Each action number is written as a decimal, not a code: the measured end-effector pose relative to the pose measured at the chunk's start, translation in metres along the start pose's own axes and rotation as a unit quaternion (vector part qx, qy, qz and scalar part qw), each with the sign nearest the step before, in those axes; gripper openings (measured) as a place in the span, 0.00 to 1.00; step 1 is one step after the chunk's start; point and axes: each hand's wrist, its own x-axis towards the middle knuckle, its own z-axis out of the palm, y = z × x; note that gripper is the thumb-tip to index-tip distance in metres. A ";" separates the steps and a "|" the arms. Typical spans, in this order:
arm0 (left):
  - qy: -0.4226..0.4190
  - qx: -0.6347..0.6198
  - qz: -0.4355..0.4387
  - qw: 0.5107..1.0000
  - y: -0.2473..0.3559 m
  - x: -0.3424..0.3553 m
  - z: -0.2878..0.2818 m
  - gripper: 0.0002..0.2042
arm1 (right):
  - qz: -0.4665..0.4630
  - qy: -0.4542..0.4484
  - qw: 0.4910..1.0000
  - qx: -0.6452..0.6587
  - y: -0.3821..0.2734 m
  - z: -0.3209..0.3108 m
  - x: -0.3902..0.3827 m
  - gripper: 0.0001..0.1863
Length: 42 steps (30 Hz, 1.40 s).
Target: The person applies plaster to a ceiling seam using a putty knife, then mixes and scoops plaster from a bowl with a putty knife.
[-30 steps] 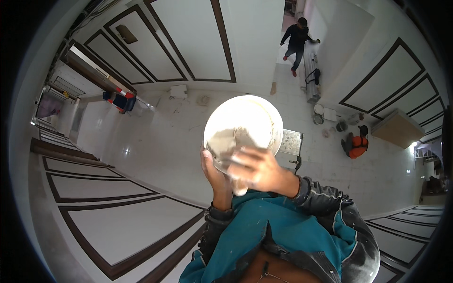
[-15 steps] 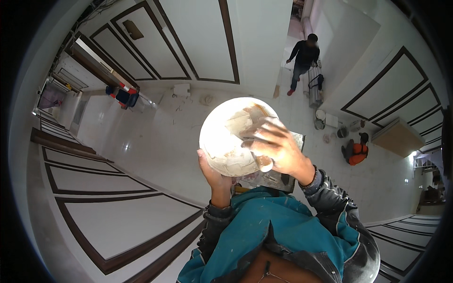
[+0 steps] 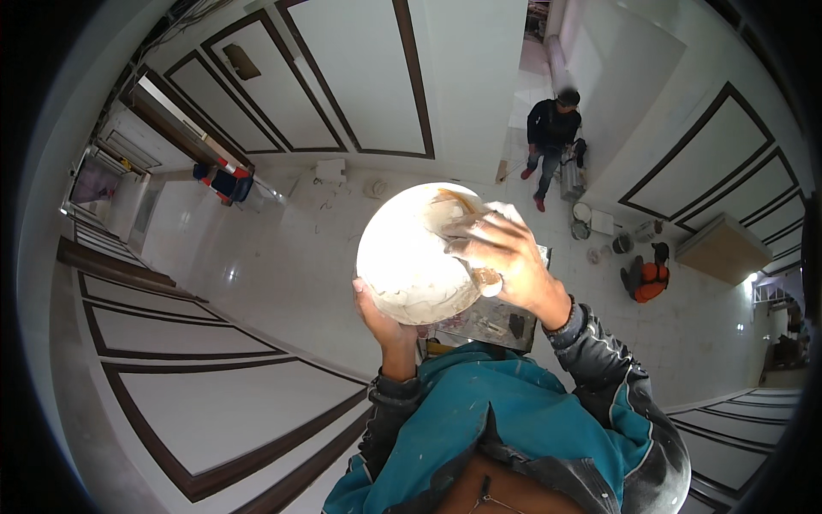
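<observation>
A round, pale bowl [image 3: 402, 248] is tilted up in front of my chest, brightly lit and smeared inside with whitish paste. My left hand [image 3: 385, 324] grips it from the lower left, thumb up along the side and the other fingers hidden beneath. At the bowl's right side, my right hand [image 3: 509, 261] has its fingers over the rim, curled round a tool whose rounded brown-and-white handle end [image 3: 489, 283] sticks out by the palm. The tool's working end does not show clearly. Glare hides part of the paste.
Below the bowl is a stained dark platform [image 3: 501, 325]. A person in dark clothes [image 3: 552, 137] stands at the far right, and another in an orange vest [image 3: 651, 276] is low by several buckets [image 3: 622, 243]. A chair [image 3: 229, 182] stands far left.
The bowl has shifted slightly left and down, and my right hand slightly right, showing more of the platform. The far person has walked nearer.
</observation>
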 end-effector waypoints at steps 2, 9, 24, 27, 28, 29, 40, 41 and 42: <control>-0.003 -0.008 0.009 1.000 0.002 -0.002 0.000 0.32 | 0.015 -0.020 1.000 0.019 0.008 0.005 -0.011 0.20; 0.034 -0.022 0.029 0.999 0.007 0.008 -0.008 0.31 | -0.032 -0.051 0.993 0.097 -0.003 0.039 -0.061 0.20; 0.090 -0.012 0.078 0.993 0.013 0.004 -0.002 0.29 | 0.024 -0.076 0.986 0.145 -0.003 0.036 -0.065 0.18; 0.086 0.007 0.077 0.993 0.014 0.006 0.002 0.28 | 0.036 -0.058 0.978 0.196 0.011 0.037 -0.072 0.13; 0.089 0.026 0.073 0.993 0.015 0.005 0.004 0.28 | 0.037 -0.025 0.968 0.246 0.019 0.038 -0.073 0.11; 0.098 0.046 0.072 0.992 0.017 0.005 0.003 0.27 | 0.059 -0.009 0.961 0.271 0.017 0.029 -0.060 0.10; 0.076 0.012 0.069 0.995 0.019 0.004 -0.001 0.24 | 0.219 0.141 0.928 0.266 0.055 0.019 -0.048 0.09; 0.081 0.026 0.081 0.993 0.019 0.004 -0.001 0.24 | 0.275 0.172 0.901 0.289 0.050 0.023 -0.051 0.09; 0.084 0.027 0.083 0.993 0.019 0.003 0.000 0.24 | 0.275 0.169 0.900 0.292 0.046 0.027 -0.054 0.09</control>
